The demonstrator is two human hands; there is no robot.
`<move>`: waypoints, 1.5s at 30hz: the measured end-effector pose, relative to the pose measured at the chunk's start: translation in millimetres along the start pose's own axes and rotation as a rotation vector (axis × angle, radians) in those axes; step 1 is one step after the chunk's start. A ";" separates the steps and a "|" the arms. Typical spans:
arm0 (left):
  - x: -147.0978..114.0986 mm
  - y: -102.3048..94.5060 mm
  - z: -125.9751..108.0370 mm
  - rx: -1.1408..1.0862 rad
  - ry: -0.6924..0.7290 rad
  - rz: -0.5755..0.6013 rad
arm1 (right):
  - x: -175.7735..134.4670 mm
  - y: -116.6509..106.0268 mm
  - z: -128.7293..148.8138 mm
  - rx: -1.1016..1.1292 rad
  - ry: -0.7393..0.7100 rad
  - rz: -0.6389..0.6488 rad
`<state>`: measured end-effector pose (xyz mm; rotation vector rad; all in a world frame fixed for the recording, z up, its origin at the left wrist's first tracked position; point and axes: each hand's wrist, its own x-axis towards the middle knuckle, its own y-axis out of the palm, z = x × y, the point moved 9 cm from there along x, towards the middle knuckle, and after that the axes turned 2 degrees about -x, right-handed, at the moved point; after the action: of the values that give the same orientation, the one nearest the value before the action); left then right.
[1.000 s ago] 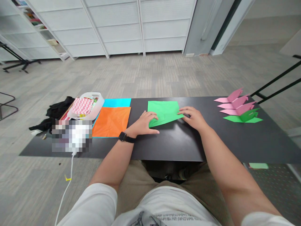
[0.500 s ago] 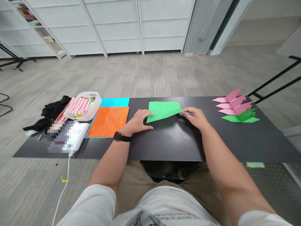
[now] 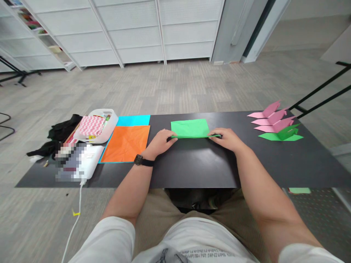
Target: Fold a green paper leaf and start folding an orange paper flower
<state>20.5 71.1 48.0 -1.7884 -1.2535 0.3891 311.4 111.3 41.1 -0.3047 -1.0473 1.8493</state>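
A folded sheet of green paper [image 3: 190, 128] lies at the middle of the dark table, its near edge slightly raised. My left hand [image 3: 163, 141] pinches the near left corner between thumb and fingers. At the near right corner, my right hand [image 3: 223, 138] pinches the same edge; a small dark thing shows by its fingertips, too small to name. Left of my left hand lie an orange sheet [image 3: 126, 143] and, partly beneath it, a blue sheet [image 3: 134, 120].
Folded pink paper birds [image 3: 275, 118] and a green paper bird [image 3: 283, 134] stand on the table's right side. At the left are a white basket [image 3: 112, 126], black cloth [image 3: 64, 128] and a white device [image 3: 93, 159] with a cable [image 3: 74, 223].
The green paper's near edge, slanted before, now runs straight between my hands. My right hand has come slightly nearer to me along with its corner.
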 end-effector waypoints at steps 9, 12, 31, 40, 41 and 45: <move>0.4 -0.7 2.4 -0.031 -0.051 -0.005 | -0.4 -3.2 0.7 -0.071 0.040 -0.010; -0.1 1.7 7.4 0.010 -0.066 -0.009 | 1.3 1.5 -6.0 -0.130 0.085 0.019; -2.2 1.3 18.8 0.022 -0.248 -0.025 | -0.4 6.3 -12.2 -0.110 0.146 0.021; -4.2 1.2 20.9 0.004 -0.371 -0.122 | -0.6 5.2 -14.5 -0.162 0.236 -0.025; -4.2 1.4 20.2 0.009 -0.370 -0.124 | -0.7 4.4 -14.3 -0.167 0.242 -0.042; -3.9 1.1 17.9 0.046 -0.358 -0.129 | -1.2 1.9 -13.8 -0.157 0.261 -0.103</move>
<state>7.3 76.2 36.3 -1.6343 -1.5844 0.6801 319.0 117.2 31.0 -0.5593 -1.0075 1.5888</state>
